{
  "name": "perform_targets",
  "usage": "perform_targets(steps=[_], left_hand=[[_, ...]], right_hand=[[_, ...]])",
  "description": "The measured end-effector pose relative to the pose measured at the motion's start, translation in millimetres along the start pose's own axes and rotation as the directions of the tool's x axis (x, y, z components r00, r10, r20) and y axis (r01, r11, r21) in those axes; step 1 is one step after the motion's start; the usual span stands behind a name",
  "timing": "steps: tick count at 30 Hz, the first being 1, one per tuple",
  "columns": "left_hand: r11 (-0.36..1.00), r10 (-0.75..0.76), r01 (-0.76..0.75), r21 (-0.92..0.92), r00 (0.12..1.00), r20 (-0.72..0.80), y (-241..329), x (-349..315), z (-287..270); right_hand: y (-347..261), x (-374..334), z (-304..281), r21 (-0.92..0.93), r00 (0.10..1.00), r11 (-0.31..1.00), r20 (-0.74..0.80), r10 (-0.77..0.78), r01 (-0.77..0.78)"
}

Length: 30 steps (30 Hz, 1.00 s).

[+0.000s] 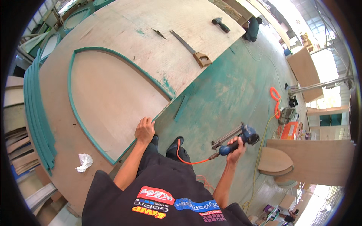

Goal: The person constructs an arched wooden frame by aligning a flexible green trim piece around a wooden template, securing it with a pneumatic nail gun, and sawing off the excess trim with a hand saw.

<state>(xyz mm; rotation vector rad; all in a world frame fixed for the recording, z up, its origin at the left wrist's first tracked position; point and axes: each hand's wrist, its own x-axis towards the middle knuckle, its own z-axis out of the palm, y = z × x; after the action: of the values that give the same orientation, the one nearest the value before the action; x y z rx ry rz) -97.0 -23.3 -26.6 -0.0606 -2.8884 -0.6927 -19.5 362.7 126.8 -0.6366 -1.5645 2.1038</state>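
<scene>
Now the right hand (236,150) grasps a nailer (247,133). The left hand (144,130) touches the frame (70,89), its grip unclear.

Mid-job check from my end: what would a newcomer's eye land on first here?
Probably the big green arched frame lying on the wooden tabletop, with the left hand at its straight near side. Next, the blue-and-black nail gun in the right hand, out over the floor, trailing a bright orange hose. The handsaw also stands out, near the table's right edge.
</scene>
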Motion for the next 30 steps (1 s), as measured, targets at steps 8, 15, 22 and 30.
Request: perform_targets(steps=[8,15,22,30], left_hand=[[0.954,-0.086,0.113,0.278,0.990,-0.108,21,29,25],[0.869,-0.198,0.278,0.410,0.953,-0.228,49,37,28],[0.690,-0.360,0.467,0.553,0.884,-0.297,87,52,46],[0.726,-0.488,0.607,0.324,0.786,-0.379,103,61,59]], right_hand=[[-54,287,156,-0.638,0.767,0.462,0.618,-0.170,0.616],[53,507,319,-0.491,0.490,-0.022,0.867,0.092,0.871],[161,606,364,-0.296,0.316,-0.128,0.931,0.183,0.946],[181,647,361,-0.168,0.169,-0.020,0.981,0.098,0.986]])
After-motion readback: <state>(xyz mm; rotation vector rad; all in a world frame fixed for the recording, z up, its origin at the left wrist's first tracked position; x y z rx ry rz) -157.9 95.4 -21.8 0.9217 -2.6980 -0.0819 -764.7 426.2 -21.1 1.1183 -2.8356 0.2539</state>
